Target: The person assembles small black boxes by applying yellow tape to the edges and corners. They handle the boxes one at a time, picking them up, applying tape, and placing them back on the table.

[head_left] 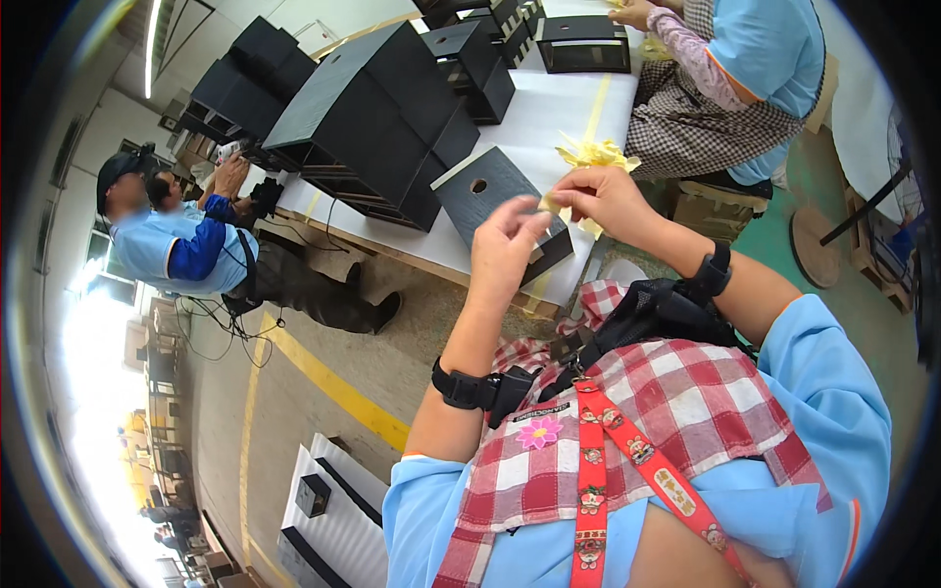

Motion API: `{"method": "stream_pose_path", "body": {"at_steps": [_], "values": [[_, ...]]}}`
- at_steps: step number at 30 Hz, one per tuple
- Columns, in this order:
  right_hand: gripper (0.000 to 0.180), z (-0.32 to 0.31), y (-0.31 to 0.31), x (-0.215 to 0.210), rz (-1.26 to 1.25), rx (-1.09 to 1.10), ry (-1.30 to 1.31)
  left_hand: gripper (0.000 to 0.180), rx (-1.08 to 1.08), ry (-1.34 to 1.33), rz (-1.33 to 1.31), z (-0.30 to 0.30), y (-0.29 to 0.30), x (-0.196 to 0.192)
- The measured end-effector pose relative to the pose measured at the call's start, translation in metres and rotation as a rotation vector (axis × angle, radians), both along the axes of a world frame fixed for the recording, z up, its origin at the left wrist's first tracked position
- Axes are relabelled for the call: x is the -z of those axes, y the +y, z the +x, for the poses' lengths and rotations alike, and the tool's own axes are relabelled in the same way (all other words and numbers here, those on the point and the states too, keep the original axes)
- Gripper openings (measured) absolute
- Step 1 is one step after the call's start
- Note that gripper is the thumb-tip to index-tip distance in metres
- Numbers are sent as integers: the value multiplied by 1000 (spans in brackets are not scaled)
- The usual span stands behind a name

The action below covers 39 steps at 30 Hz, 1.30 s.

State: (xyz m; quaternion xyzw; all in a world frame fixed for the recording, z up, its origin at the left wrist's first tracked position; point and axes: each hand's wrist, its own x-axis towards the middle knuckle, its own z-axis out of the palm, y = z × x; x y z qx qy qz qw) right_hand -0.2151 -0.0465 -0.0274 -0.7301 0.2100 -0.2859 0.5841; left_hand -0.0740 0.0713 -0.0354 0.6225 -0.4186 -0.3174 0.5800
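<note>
My two hands meet above a dark box with a round hole in its top panel, standing at the table's near corner. My right hand is closed, thumb and fingertips pinching a small pale yellow strip. Close by on its left is my left hand, fingers curled and somewhat apart, a little blurred, with nothing plainly held in them. A crumpled bunch of yellow strips shows just behind my right hand. Whether that hand also holds the bunch is hidden.
Large stacked black boxes fill the table's left side, with smaller boxes behind. Across the white tabletop, a co-worker in a checked apron sits at the right. Two people are at the left. A white panel lies lower left.
</note>
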Motion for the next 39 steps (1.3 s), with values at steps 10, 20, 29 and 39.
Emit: {"method": "stream_pose_path", "body": {"at_steps": [10, 20, 29, 39], "values": [[4, 27, 1, 57, -1219, -1, 129, 35, -339, -1094, 116, 51, -20, 76], [10, 22, 12, 17, -310, 42, 165, 35, -390, -1063, 176, 48, -23, 74], [10, 33, 12, 38, -564, 20, 307, 35, -383, -1044, 169, 49, -22, 73], [11, 33, 2, 40, -349, -53, 293, 35, -384, -1006, 159, 47, -24, 75]]}}
